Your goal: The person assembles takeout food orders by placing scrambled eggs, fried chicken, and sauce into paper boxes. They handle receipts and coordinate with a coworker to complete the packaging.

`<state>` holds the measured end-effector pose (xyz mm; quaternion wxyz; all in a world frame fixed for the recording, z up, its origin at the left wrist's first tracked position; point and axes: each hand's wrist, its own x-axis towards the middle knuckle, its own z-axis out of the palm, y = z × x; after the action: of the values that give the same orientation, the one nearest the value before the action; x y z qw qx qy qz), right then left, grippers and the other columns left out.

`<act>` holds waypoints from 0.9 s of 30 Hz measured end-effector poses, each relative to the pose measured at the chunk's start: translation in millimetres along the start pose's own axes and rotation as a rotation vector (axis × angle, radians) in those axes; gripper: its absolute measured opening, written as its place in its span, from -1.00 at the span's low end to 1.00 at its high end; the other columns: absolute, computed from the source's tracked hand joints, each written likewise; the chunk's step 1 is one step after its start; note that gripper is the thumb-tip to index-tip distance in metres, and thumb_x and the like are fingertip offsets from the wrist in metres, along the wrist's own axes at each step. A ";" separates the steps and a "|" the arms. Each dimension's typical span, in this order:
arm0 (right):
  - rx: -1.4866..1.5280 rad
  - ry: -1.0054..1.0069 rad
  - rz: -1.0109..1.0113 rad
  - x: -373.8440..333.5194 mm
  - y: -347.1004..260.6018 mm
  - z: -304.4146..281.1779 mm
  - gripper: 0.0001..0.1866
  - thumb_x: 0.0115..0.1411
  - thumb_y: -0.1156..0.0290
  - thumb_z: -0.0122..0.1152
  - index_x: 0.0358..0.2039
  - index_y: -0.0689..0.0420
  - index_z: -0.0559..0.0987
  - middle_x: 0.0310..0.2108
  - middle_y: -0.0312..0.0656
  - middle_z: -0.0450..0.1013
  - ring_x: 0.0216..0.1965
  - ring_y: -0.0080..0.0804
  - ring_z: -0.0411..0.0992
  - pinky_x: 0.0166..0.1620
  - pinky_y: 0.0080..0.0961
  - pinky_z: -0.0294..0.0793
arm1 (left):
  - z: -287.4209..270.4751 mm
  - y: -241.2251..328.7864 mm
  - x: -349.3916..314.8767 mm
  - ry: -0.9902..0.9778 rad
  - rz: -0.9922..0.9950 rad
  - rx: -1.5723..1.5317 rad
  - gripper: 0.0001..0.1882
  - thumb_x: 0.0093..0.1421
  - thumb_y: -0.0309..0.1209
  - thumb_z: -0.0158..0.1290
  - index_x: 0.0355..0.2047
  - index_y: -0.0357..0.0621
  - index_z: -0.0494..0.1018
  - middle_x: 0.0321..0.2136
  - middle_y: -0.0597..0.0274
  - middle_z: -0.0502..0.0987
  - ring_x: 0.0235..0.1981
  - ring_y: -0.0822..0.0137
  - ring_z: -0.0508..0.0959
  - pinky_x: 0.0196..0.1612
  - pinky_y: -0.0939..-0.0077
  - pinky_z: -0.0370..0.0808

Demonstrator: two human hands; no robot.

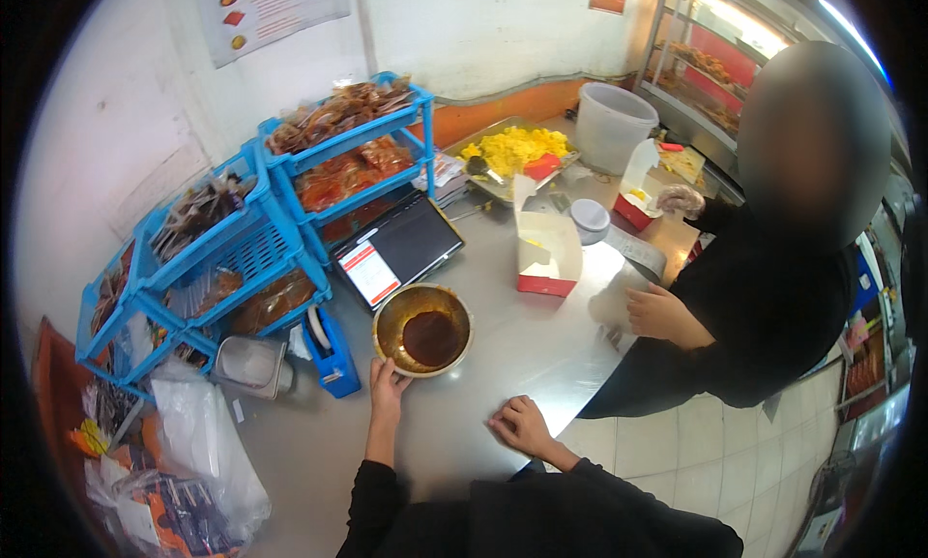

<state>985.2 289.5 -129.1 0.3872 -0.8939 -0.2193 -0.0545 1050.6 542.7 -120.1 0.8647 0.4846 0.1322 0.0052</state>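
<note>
A round metal bowl point(458, 349) holds a pool of dark reddish-brown sauce point(432, 338). My left hand point(388, 382) grips the bowl's near left side. To the right of it, my right hand point(523, 425) rests near the edge of the steel table point(454, 427), its fingers loosely curled with nothing visible in them. Just behind the bowl leans a tablet point(398, 250) with a lit panel. On the bowl's left stands a blue tape dispenser point(333, 360).
Blue tiered racks point(227, 239) of bagged sauces and packets fill the left. Further back are a tray of yellow rice point(512, 154), a white tub point(616, 125) and an open box point(549, 258). A gloved co-worker's hand point(681, 201) touches another box point(638, 195). Plastic bags point(208, 442) lie front left.
</note>
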 end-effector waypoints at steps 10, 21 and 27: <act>1.319 0.299 0.712 36.0 8.7 -71.9 -0.70 0.20 0.04 -0.22 -0.19 -0.07 0.13 -0.04 -0.13 0.16 -0.11 -0.19 0.26 -0.13 -0.17 0.36 | 76.6 -2.1 -48.0 -0.236 -0.218 0.008 -0.76 0.18 -0.39 -0.20 -0.12 -0.04 0.20 -0.12 0.29 0.31 -0.04 0.36 0.32 -0.07 0.27 0.35; 1.283 0.646 0.488 56.6 71.8 -199.0 -0.89 0.19 0.31 -0.12 -0.42 0.01 0.22 -0.34 -0.31 0.34 -0.24 -0.46 0.37 -0.23 -0.37 0.43 | 237.5 -25.2 54.4 -0.720 0.065 0.392 -0.65 0.22 -0.29 -0.21 -0.02 -0.16 0.20 0.04 0.17 0.03 0.12 0.23 0.09 0.00 0.33 0.26; 1.262 0.861 0.541 154.9 160.1 -226.3 -0.86 0.16 0.37 -0.10 -0.28 0.10 0.30 -0.19 -0.21 0.29 -0.19 -0.30 0.32 -0.08 -0.33 0.37 | 255.3 -48.6 77.9 -0.714 0.308 0.889 -0.56 0.22 -0.23 -0.23 0.04 -0.19 0.13 0.07 -0.02 0.06 0.07 0.06 0.20 0.05 0.28 0.21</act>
<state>1210.2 84.9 -37.6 0.8688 -0.4295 0.1834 -0.1644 1179.7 314.0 -51.8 0.5589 0.7858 -0.2496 -0.0887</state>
